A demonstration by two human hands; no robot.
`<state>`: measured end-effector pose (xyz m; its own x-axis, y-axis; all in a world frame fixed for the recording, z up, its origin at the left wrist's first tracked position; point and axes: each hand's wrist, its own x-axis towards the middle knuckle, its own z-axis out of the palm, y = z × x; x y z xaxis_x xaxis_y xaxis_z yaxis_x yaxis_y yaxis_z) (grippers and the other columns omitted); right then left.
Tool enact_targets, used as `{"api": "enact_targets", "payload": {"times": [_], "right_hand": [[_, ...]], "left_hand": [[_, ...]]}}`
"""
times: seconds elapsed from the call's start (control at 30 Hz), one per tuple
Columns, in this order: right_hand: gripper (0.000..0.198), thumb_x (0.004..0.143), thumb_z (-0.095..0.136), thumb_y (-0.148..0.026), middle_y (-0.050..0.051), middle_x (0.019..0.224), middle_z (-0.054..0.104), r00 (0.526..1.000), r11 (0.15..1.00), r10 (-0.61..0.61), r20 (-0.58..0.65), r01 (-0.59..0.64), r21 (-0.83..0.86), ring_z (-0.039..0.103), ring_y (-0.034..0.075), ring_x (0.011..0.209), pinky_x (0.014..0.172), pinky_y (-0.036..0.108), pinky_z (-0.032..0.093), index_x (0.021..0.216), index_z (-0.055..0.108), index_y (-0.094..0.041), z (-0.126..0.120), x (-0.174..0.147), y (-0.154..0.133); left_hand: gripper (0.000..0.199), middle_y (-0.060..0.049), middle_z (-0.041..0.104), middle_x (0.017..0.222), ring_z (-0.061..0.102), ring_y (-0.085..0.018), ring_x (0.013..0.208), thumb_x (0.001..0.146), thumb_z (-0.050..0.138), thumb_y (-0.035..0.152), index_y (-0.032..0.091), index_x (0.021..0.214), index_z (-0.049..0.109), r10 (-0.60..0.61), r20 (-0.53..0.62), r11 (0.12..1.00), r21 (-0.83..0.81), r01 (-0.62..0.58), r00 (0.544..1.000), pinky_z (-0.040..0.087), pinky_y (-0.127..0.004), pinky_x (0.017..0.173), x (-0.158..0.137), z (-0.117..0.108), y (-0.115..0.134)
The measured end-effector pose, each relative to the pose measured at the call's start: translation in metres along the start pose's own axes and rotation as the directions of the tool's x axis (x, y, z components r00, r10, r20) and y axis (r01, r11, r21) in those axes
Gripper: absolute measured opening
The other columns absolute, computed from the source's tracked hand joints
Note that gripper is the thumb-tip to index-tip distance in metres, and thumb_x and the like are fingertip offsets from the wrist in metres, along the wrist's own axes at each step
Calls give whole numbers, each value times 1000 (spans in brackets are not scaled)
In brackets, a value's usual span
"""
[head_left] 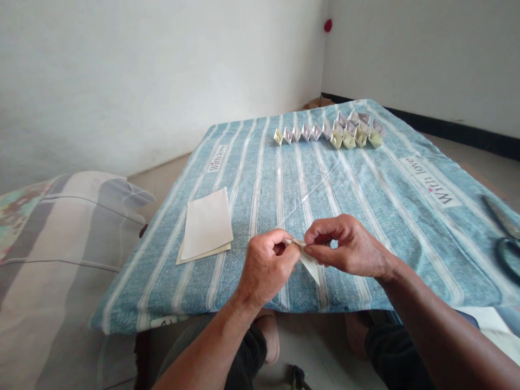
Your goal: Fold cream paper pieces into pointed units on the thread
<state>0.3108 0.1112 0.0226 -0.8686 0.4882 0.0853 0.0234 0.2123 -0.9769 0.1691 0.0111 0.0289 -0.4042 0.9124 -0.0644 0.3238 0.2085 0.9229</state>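
Between my two hands is a small piece of folded pale paper (311,266), its pointed end hanging down toward the table's near edge. My left hand (271,262) pinches its left side between thumb and fingers. On the other side, my right hand (345,244) is closed on the paper's upper right edge with thumb and forefinger. The fingers hide much of the folds. Left of my hands lies a short stack of cream paper sheets (208,225). Toward the far side stand several folded paper boats (349,132), white and yellowish, set close together in rows.
A blue striped cloth (260,179) covers the table. Black-handled scissors (506,238) lie at the right edge, partly cut off. A surface with a grey and white striped cover (73,271) is at the left. White walls (162,65) meet behind the table.
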Motion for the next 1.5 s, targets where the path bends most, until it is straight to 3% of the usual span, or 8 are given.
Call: {"api": "enact_targets", "payload": {"times": [0.33,0.67,0.93,1.1,1.27,1.5], "right_hand": [[16,81,60,-21,-5,51,46,1000,1000,-25,-6,25,-18,35,6,47,45,20,28,67,57,-14,1,0,1],[20,82,63,-25,-5,51,46,999,999,-46,-6,46,-28,36,6,48,45,20,30,66,58,-14,2,0,1],[21,79,70,-30,-2,52,53,998,995,-61,16,59,76,42,7,47,45,20,34,69,66,-12,-5,-1,1],[27,79,71,-39,-3,50,53,999,994,37,-8,-36,108,43,6,43,41,19,32,74,68,-12,-13,-1,4],[28,79,71,-40,-5,45,52,967,970,215,135,-228,89,43,6,37,35,17,31,86,67,-13,-14,0,6],[19,81,68,-33,-8,39,50,927,945,279,250,-312,101,39,5,31,32,14,26,76,63,-15,-14,0,10]], "left_hand": [[11,4,53,41,49,-9,40,64,52,19,16,57,59,-50,-9,999,-10,50,999,36,-19,42,0,1,-1],[12,3,54,41,49,-10,42,69,57,21,16,62,64,-83,22,987,-135,85,996,38,-22,46,3,1,-8],[10,1,58,45,50,-10,45,69,61,21,14,65,66,-115,147,949,-275,152,982,38,-21,48,3,-4,-1],[11,-1,63,53,57,-12,50,68,64,22,12,69,68,-89,249,922,-345,174,964,43,-22,50,3,-10,-2],[13,-2,64,58,58,-12,53,72,66,24,12,68,68,-26,314,932,-335,137,949,45,-22,52,3,-13,-4],[13,-1,62,53,57,-10,52,72,59,18,12,64,67,-32,308,975,-198,97,951,44,-21,54,2,-11,-3]]}}
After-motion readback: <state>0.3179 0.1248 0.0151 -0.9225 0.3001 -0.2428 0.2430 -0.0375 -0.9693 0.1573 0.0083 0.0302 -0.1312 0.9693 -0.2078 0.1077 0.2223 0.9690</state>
